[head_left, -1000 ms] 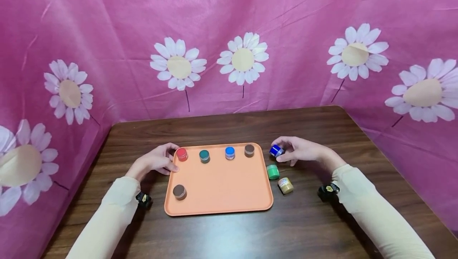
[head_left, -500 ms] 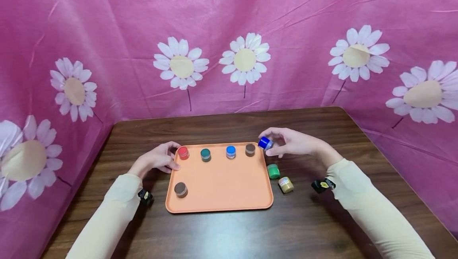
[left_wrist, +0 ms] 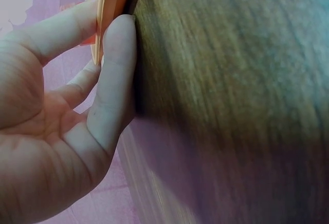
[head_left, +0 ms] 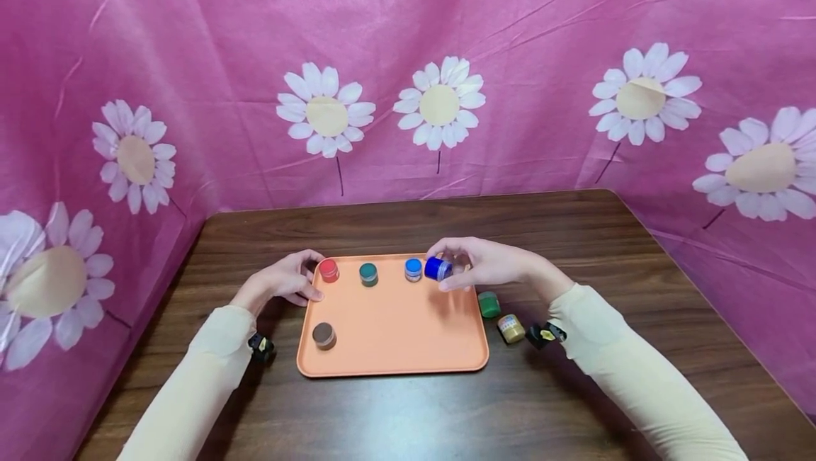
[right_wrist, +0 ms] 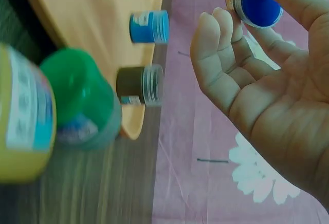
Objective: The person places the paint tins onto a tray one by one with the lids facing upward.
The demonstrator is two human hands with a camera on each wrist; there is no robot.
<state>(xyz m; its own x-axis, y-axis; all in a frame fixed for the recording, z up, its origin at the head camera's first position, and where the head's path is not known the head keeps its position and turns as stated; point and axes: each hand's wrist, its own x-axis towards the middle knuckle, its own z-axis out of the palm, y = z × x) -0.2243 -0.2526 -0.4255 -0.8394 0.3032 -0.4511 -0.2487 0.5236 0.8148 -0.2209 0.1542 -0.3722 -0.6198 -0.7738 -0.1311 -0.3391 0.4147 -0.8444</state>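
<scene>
My right hand pinches a dark blue jar on its side, just above the far part of the orange tray. In the right wrist view the dark blue jar sits between the thumb and fingertips of that hand. My left hand grips the tray's far left corner, and the left wrist view shows thumb and fingers pinching the tray edge. On the tray stand a red jar, a dark green jar, a light blue jar and a brown jar.
Off the tray's right edge a green jar and a yellow jar stand on the dark wooden table. A second brown jar on the tray is hidden behind my right hand in the head view. Pink flowered cloth walls in the table.
My right hand lifted the dark blue jar from the table beside the tray's far right corner and carried it left over the tray, next to the light blue jar. The left hand stayed put.
</scene>
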